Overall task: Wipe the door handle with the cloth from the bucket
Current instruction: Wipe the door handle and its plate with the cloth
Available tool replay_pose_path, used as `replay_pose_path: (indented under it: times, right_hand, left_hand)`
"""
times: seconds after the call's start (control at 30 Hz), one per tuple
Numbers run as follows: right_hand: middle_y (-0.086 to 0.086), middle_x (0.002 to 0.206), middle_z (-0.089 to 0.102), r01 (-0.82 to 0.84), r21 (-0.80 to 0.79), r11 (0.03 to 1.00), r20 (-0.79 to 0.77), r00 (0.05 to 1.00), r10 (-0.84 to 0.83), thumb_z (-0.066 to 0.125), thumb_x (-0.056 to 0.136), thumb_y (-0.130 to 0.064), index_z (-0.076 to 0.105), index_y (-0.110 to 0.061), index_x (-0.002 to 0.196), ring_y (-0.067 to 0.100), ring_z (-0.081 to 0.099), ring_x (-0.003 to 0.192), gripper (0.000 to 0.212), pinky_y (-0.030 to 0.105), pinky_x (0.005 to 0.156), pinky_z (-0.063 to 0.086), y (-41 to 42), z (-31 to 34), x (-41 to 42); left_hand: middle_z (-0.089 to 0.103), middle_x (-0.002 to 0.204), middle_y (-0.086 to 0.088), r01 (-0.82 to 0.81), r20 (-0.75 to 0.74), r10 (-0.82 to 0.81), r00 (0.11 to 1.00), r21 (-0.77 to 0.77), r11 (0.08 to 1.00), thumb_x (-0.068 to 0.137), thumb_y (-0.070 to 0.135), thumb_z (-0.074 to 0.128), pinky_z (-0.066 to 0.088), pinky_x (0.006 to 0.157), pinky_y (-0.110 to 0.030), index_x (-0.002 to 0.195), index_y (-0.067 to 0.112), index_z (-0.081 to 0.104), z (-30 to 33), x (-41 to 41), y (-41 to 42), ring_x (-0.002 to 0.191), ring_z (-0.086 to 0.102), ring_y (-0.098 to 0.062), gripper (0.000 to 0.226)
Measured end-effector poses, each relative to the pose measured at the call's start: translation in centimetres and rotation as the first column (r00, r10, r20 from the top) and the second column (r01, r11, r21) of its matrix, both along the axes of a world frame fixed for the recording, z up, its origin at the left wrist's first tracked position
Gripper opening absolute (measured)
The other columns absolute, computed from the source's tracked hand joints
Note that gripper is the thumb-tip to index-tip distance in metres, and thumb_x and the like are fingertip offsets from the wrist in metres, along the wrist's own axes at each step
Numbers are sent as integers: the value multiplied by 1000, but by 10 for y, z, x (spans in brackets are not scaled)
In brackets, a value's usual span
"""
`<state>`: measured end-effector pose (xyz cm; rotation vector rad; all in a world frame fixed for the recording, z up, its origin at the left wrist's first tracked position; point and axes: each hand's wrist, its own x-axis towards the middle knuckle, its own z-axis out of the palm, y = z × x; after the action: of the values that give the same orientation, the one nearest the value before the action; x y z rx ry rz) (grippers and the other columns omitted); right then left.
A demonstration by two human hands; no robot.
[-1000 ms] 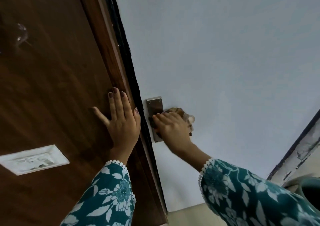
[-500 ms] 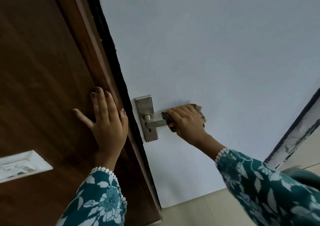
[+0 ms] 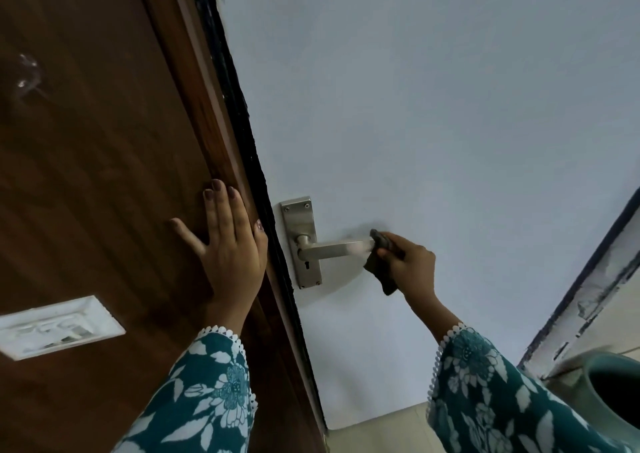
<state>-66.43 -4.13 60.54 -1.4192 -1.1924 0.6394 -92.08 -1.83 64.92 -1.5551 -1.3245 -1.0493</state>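
Observation:
A silver lever door handle [image 3: 332,248] sticks out to the right from its metal backplate [image 3: 302,224] on a pale door [image 3: 415,123]. My right hand [image 3: 412,265] grips a dark cloth [image 3: 380,265], which wraps the free tip of the lever. My left hand [image 3: 230,244] lies flat with fingers spread on the brown wooden frame [image 3: 104,175], just left of the door's dark edge.
A white switch plate [image 3: 55,326] is set in the wood at the lower left. A teal bucket [image 3: 609,393] stands at the bottom right on the floor. A scuffed dark-edged frame strip [image 3: 588,289] runs up the right side.
My right hand has slid the cloth rightward along the lever, from the backplate out to its tip, leaving the lever bare. The left hand keeps its place on the wood.

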Motion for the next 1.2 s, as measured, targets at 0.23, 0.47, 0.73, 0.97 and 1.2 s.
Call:
replay_pose_path:
  times: [0.23,0.47,0.73,0.97,1.2]
  right_hand:
    - [18,91,70,-315,117,942,-696,650,304,54,92,-12,66,-11,113,34,68,81,24,40,65,59,-46,8,8]
    - [16,105,63,-643,92,760,-838,362,408,54,93,-18,60,-6,115,28,61,96,27,41,93,49,-54,24,-20]
    - [7,97,72,-554,-90,827,-520,735,435,35,99,-41,72,-15,102,21,65,97,46,33,83,50,-70,30,-10]
    - [-6,77,72,-553,-144,821,-364,801,475,37,101,-28,71,-14,90,10,66,81,39,22,74,51,-76,26,-7]
    - [12,90,65,-603,-54,796,-529,693,489,40,99,-29,69,-6,95,24,61,87,37,31,78,53,-79,24,0]
  left_hand:
    - [13,155,-21,170,270,-119,956,-175,970,97,20,41,10,111,-64,148,0,13,1,37,-32,146,6,-29,61]
    - [66,117,10,919,916,-233,325,-248,306,84,53,57,51,95,-34,125,22,58,-8,90,-97,112,60,-4,51]
    - [68,70,6,700,795,-166,583,-388,599,92,26,60,49,56,-12,88,15,69,-9,67,-96,68,65,-4,16]
    - [73,83,-6,845,939,-64,339,-274,459,91,28,62,59,74,-42,94,13,70,-9,69,-96,81,70,-18,18]
    - [72,101,-13,955,976,172,-136,83,283,91,31,53,57,78,-43,107,13,68,-8,71,-100,97,68,-28,28]
